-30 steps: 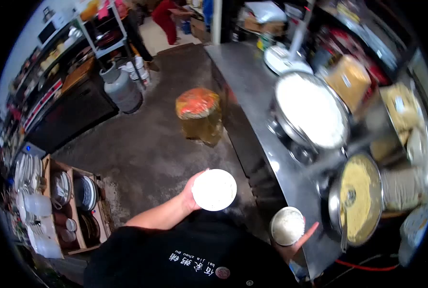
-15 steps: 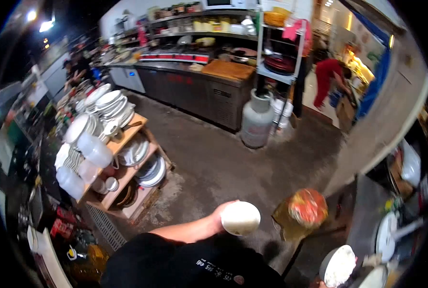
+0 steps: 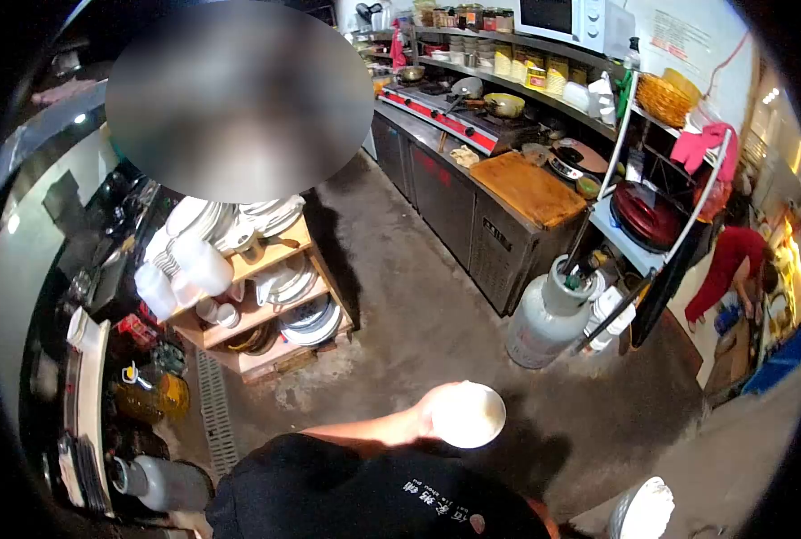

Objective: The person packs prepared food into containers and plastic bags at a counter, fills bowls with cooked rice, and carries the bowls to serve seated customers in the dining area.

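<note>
My left hand (image 3: 437,410) is closed around the side of a round white bowl (image 3: 469,414), held out in front of my black shirt. The bowl's inside is pale, and I cannot make out what it contains. Low at the right, a second bowl (image 3: 623,516) carries a heap of white food that looks like rice (image 3: 649,512). Only a bit of my right arm (image 3: 541,516) shows; the fingers at that bowl are below the frame.
Left of me stands a wooden shelf (image 3: 324,260) stacked with white plates (image 3: 198,220). A gas cylinder (image 3: 548,316) stands by the steel counter (image 3: 445,198) and a rack (image 3: 629,235). A person in red (image 3: 728,269) bends over at the far right. A blurred patch covers the upper left.
My view has turned left, so the counter and gas cylinder sit further right. The red-topped bundle on the floor has left the view. Both bowls have moved along with me.
</note>
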`<act>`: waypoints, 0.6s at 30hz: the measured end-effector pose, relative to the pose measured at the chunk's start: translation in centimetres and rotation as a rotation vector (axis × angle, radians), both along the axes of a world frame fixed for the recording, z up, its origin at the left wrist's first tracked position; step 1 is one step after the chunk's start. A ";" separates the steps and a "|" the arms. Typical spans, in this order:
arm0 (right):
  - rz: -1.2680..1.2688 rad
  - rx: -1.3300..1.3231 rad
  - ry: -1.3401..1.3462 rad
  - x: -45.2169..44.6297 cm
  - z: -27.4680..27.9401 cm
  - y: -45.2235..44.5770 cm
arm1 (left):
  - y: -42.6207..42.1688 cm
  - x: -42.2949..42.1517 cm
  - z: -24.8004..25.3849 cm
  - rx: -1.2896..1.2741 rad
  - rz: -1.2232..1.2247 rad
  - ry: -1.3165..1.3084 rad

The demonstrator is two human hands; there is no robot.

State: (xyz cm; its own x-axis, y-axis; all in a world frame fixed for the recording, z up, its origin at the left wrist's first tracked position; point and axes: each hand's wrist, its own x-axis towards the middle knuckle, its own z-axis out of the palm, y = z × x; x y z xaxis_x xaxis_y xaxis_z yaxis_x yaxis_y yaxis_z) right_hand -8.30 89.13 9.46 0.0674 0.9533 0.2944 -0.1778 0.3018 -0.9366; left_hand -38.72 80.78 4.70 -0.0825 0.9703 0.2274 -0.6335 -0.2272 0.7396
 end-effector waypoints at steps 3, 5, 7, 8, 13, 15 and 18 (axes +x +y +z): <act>0.050 -0.005 0.062 1.4 -0.3 7.9 | 8.9 0.3 -1.9 -0.481 -0.316 -0.589; 0.083 -0.021 0.113 2.4 -0.5 13.2 | 15.5 1.4 -4.3 -0.487 -0.371 -0.728; 0.090 -0.023 0.181 4.2 -0.7 18.1 | 22.1 3.6 -5.0 -0.517 -0.274 -0.625; 0.089 -0.033 0.211 6.1 -0.8 20.2 | 24.7 4.8 -5.2 -0.627 -0.082 -0.359; -0.008 -0.015 0.453 16.3 0.0 25.9 | 41.8 15.5 -7.9 -0.572 -0.789 -0.393; -0.045 0.012 0.508 21.0 0.0 27.6 | 49.4 19.2 -10.8 -0.087 -1.188 -0.355; -0.090 0.047 0.545 29.0 -0.7 32.2 | 56.2 29.1 -3.1 -0.644 -1.170 -0.488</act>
